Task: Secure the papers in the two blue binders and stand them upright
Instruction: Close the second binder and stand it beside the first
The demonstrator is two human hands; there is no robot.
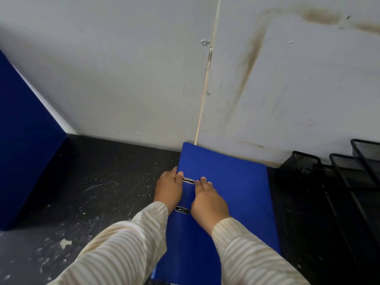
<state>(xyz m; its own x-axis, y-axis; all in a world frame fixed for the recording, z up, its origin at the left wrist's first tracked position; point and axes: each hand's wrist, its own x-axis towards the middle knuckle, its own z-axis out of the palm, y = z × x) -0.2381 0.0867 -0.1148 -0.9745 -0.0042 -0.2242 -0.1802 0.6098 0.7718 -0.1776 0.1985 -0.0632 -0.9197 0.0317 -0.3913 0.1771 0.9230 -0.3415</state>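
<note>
- Blue binder (226, 182) closed, lying flat on the dark speckled desk (102, 182), far corner touching the white wall (123, 79).
- Left hand (168, 190) curled over the spine edge, thumb resting just beside the upper metal slot (188, 180); a loose clasp, not a pinch, probably to stop the binder sliding.
- Right hand (207, 204) laid palm-down on the cover, fingers together and slightly bent, tips near that same slot; seemingly pressing the cover shut over the mechanism.
- Lower metal slot (182, 210) showing between the two wrists; no papers visible with the cover down, so whether they are clamped cannot be told.
- Judging by this hold, about ready for tipping up onto the bottom edge, spine side serving as the pivot.
- Second blue shape (26, 140) at far left, leaning near the wall, well apart; possibly the other binder already upright, though not certain.
- Black wire rack (339, 177) just to the right, close to the binder's far right corner; likely to crowd a swing that way.
- Wall directly behind, leaving little room for pushing forward; open desk on the left the freer side.
- Striped sleeves (123, 243) covering both forearms, hiding the binder's near end.
</note>
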